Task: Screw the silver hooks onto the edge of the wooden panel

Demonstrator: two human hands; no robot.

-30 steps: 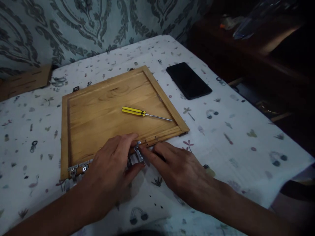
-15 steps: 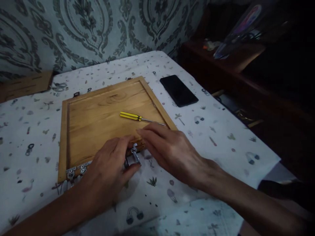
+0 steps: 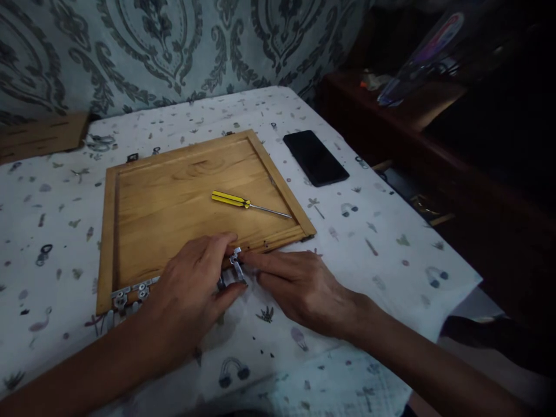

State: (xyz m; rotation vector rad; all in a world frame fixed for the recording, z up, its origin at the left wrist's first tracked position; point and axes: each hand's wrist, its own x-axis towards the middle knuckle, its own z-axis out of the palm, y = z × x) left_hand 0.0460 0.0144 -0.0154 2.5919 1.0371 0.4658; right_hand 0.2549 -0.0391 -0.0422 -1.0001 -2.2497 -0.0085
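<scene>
A framed wooden panel (image 3: 174, 202) lies flat on the table, with metal hinges (image 3: 142, 291) along its near edge at the left. My left hand (image 3: 191, 284) curls over that edge, thumb below and fingers above, gripping a silvery metal hinge (image 3: 236, 263). From the right, my right hand (image 3: 299, 284) reaches to the same hinge, its index finger stretched to the hinge's side and the other fingers folded. Whatever its fingertips may pinch is hidden. On the panel rests a screwdriver (image 3: 230, 200) with a yellow and black handle, its tip pointing right.
A black phone (image 3: 316, 157) lies right of the panel on the patterned tablecloth (image 3: 369, 278). Scissors (image 3: 99, 142) and a piece of cardboard (image 3: 43, 138) are at the back left. Dark wooden furniture (image 3: 369, 116) stands beyond the table's right edge.
My right hand has lowered from above the panel's near edge to beside the hinge, uncovering the panel's right corner. My left hand keeps its grip. The view has shifted slightly.
</scene>
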